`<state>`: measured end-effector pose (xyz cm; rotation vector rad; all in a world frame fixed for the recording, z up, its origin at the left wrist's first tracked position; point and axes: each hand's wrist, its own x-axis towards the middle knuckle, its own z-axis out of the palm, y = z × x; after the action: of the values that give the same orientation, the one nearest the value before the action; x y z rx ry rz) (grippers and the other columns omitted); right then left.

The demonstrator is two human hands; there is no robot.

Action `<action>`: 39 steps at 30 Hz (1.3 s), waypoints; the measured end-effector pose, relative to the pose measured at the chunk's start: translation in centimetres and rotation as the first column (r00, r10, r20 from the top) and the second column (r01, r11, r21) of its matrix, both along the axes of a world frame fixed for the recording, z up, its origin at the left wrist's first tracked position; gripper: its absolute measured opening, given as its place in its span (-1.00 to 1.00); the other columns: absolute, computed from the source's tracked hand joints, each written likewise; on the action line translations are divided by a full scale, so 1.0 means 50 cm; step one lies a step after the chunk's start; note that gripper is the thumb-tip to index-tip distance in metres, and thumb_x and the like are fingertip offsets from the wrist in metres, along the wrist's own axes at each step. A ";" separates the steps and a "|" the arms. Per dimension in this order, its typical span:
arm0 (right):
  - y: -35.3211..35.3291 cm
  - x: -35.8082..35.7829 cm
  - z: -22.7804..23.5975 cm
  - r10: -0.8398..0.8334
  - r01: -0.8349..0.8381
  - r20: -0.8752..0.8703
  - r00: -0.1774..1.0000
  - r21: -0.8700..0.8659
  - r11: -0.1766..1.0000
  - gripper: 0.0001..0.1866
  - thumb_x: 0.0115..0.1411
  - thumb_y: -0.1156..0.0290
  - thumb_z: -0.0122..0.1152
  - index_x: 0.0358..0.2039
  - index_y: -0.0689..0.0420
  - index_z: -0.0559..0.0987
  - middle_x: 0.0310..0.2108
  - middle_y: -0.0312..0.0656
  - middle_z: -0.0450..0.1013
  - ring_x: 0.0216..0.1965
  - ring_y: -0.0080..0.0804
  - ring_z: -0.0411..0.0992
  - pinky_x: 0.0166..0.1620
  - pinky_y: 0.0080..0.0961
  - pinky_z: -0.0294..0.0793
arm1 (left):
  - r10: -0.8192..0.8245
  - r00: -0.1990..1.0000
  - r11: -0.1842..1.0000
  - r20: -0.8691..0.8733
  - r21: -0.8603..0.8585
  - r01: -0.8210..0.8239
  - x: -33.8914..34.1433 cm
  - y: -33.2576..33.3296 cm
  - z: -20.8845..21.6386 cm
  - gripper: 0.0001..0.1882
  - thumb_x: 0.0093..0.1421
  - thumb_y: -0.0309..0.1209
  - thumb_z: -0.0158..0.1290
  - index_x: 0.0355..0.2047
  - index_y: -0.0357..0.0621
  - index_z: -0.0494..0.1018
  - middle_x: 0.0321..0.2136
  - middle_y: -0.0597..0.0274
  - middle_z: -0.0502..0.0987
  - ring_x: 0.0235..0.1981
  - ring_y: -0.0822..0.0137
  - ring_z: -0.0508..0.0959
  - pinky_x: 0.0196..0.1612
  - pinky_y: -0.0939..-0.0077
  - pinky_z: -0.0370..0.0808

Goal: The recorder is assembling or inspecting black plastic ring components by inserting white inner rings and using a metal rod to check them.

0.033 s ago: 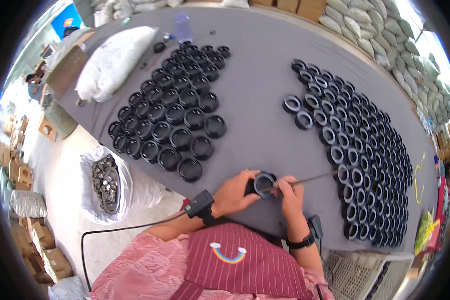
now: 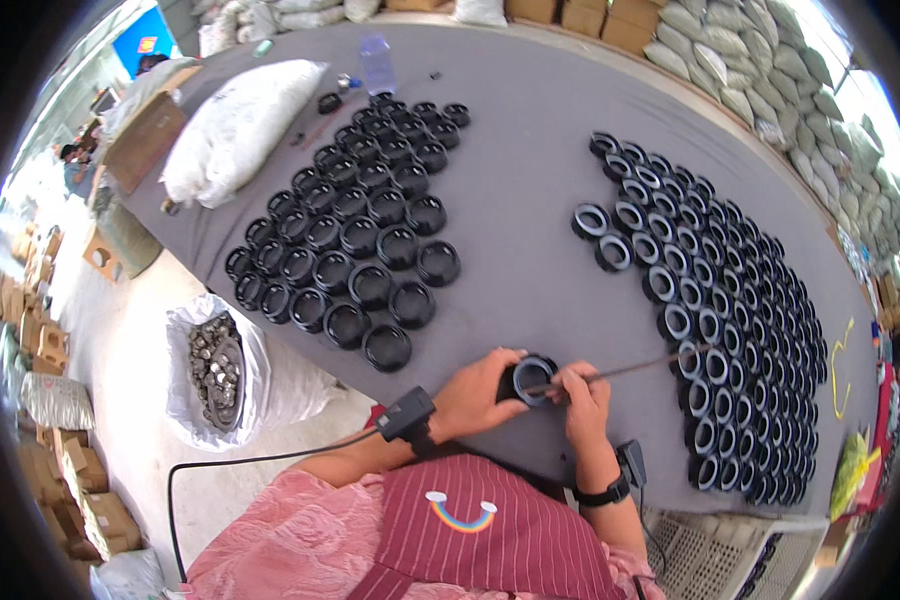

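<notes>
Left hand (image 2: pixel 478 392): curled partway, thumb and fingers spread around the outer wall of a round black ring with a grey inner lining (image 2: pixel 534 374), which is gripped from its left side. Right hand (image 2: pixel 583 393): closed in a pinch on a long, thin, dark brown rod (image 2: pixel 652 361). The ring is held just above or on the near edge of the table (image 2: pixel 520 215); which of these cannot be told. The rod's near end is laid across the ring's near right rim; its far end is pointed right, over the lined rings. Contact of the tip with the lining cannot be made out.

Step in hand, as judged: one ring being worked at its lining with the rod. For the next move, a firm left grip and a finely guided tip seem to be called for, with the ring turned as needed.

Farther left on the table, a slanting block of unlined black rings (image 2: pixel 398 243) is laid out. To the right, a larger block of grey-lined black rings (image 2: pixel 708 325) is set close together. At far left, a bulging white sack (image 2: pixel 240 135) is seen beside a clear bluish plastic bottle (image 2: pixel 378 65). Below the table's left edge, an open white bag (image 2: pixel 178 375) is filled with shiny dark metallic pieces (image 2: pixel 213 365).
</notes>
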<state>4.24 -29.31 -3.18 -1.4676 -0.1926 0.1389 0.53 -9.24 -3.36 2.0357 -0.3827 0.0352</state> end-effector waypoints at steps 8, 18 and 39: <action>-0.045 0.027 -0.054 -0.006 0.161 -0.225 0.974 0.682 0.713 -0.81 0.27 0.34 0.07 -0.44 0.16 0.44 -0.53 -0.23 0.39 -0.51 -0.43 0.32 -0.35 -0.52 0.35 | 0.126 0.974 0.981 0.188 0.123 -0.151 0.084 -0.005 0.047 -0.21 -0.03 -0.27 0.34 0.18 -0.22 0.26 0.06 -0.12 0.45 0.07 -0.16 0.49 0.12 0.09 0.44; -0.035 0.022 -0.026 -0.041 0.160 -0.212 0.976 0.585 0.795 -0.75 0.26 0.28 0.01 -0.52 0.10 0.36 -0.67 -0.24 0.26 -0.60 -0.39 0.18 -0.32 -0.36 0.23 | 0.054 0.940 0.397 0.337 0.856 -0.330 0.387 0.106 0.060 -0.74 0.10 -0.42 0.07 -0.18 -0.15 0.57 -0.17 0.09 0.56 -0.05 0.10 0.49 0.15 0.02 0.30; -0.054 0.010 -0.021 -0.027 0.108 -0.145 0.989 0.595 0.796 -0.76 0.24 0.28 0.06 -0.48 0.17 0.44 -0.62 -0.17 0.36 -0.56 -0.39 0.27 -0.18 -0.32 0.32 | -0.031 0.974 0.907 0.225 0.415 -0.068 0.492 -0.165 0.003 -0.52 -0.06 -0.26 0.29 -0.07 0.05 0.56 0.10 -0.04 0.37 0.13 -0.11 0.36 0.14 0.09 0.42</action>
<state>4.77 -32.01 -4.22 -0.8177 -0.0651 0.1006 25.14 -17.48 -3.20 2.4744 -0.5519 0.2162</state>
